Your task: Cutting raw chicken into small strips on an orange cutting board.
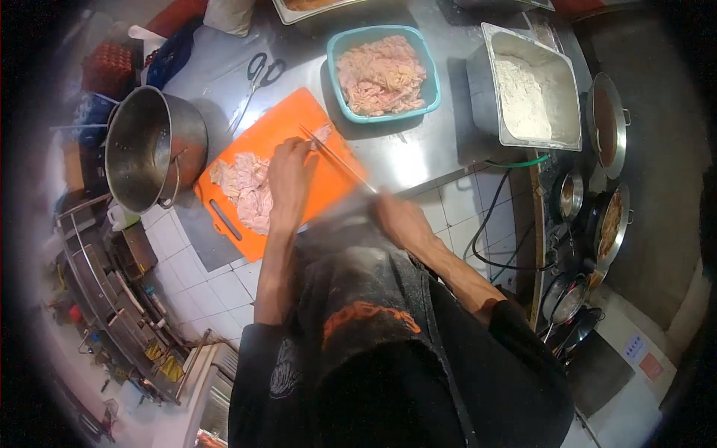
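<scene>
My right hand grips the handle of a kitchen knife, slightly blurred. Its blade reaches over the orange plastic cutting board, lying across the right side of a small piece of raw meat. My left hand holds that piece down, its fingertips curled close to the blade. Just left of this hand lies a pile of pale pink raw meat, perhaps chicken, partly hidden by my hand and wrist. Near the board's upper edge stands a light-blue plastic basin full of raw meat strips.
Black-handled scissors lie beyond the board on the steel table. A deep metal pot stands at left. To the right are a steel pan of flour, a black cable, and several woks, including one wok with brown liquid.
</scene>
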Tool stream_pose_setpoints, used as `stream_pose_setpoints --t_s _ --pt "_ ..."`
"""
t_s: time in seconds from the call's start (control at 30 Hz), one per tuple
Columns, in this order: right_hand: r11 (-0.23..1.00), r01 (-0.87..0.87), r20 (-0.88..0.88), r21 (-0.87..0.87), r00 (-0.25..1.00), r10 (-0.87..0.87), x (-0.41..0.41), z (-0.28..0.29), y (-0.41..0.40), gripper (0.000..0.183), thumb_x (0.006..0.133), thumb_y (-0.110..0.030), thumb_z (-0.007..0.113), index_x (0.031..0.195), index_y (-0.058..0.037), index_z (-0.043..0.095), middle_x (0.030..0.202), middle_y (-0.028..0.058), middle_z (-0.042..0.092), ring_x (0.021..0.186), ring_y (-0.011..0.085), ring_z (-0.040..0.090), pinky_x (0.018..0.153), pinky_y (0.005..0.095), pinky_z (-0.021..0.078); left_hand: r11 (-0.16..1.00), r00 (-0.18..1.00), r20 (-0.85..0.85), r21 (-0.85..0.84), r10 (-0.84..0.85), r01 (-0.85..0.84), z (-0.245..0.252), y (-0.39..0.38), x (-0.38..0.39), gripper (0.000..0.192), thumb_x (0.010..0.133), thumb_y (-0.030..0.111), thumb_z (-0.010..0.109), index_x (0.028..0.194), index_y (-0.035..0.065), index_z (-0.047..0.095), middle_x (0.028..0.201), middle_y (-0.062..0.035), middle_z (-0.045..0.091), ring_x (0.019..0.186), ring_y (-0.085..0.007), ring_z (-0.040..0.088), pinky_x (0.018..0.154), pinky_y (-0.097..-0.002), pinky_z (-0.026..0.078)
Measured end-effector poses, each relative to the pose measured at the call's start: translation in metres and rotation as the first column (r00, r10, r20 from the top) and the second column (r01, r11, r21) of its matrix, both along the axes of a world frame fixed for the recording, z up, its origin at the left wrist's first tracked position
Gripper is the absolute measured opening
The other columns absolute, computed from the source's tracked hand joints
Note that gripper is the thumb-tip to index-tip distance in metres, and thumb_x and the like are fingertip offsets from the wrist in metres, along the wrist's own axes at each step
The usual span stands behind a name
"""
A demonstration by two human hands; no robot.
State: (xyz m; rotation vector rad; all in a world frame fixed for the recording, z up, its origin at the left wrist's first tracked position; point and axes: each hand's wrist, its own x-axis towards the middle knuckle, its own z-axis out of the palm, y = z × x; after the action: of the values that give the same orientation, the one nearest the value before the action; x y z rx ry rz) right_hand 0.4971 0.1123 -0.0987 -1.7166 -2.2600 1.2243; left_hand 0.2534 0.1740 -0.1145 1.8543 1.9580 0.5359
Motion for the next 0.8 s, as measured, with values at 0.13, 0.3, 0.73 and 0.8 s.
stream_pose_setpoints --t_s 0.13,0.3,0.73,0.8 --pt "0.999 -0.013 0.08 -0.033 0.997 0.015 -0.004 -0.004 -0.004 0.014 0.099 -0.014 0.046 0.107 -0.003 0.042 0.069 0.0256 0.063 0.066 0.0485 0.062 0.058 0.0575 0.0471 0.998 0.996 0.089 0.066 0.004 -0.01 -0.03 0.0 0.012 0.023 0.089 0.013 0.069 0.107 -0.0004 0.073 0.117 -0.015 0.068 0.108 -0.0326 0.063 0.093 -0.0413 0.051" --pt "0.99 -0.034 0.177 -0.135 0.982 0.057 0.003 0.005 -0.006 0.018 0.096 -0.01 0.047 0.112 -0.0035 0.042 0.071 0.0262 0.064 0.068 0.0495 0.063 0.06 0.0588 0.0467 0.971 0.997 0.059 0.233 0.048 -0.061 -0.053 0.005 0.013 0.015 0.084 0.011 0.069 0.093 0.0011 0.076 0.105 -0.0103 0.073 0.095 -0.0291 0.067 0.084 -0.0392 0.054" --pt "0.999 -0.036 0.019 0.009 0.999 0.035 -0.043 -0.03 0.04 0.024 0.095 -0.004 0.046 0.117 0.0014 0.04 0.071 0.0276 0.062 0.068 0.0515 0.061 0.06 0.0589 0.0463 0.981 0.991 0.121 0.174 0.059 -0.08 -0.051 0.008 0.014 0.014 0.083 0.01 0.07 0.092 0.0002 0.074 0.104 -0.0119 0.072 0.096 -0.0299 0.066 0.084 -0.04 0.054" --pt "0.998 -0.056 0.012 0.029 0.998 0.055 -0.029 -0.033 0.028 0.024 0.095 -0.005 0.046 0.117 0.0018 0.041 0.071 0.0277 0.062 0.067 0.0515 0.06 0.06 0.0593 0.0461 0.98 0.989 0.118 0.168 0.087 -0.106 -0.055 0.007 0.013 0.014 0.083 0.01 0.07 0.092 0.0004 0.074 0.104 -0.0116 0.073 0.096 -0.0299 0.066 0.084 -0.04 0.054"
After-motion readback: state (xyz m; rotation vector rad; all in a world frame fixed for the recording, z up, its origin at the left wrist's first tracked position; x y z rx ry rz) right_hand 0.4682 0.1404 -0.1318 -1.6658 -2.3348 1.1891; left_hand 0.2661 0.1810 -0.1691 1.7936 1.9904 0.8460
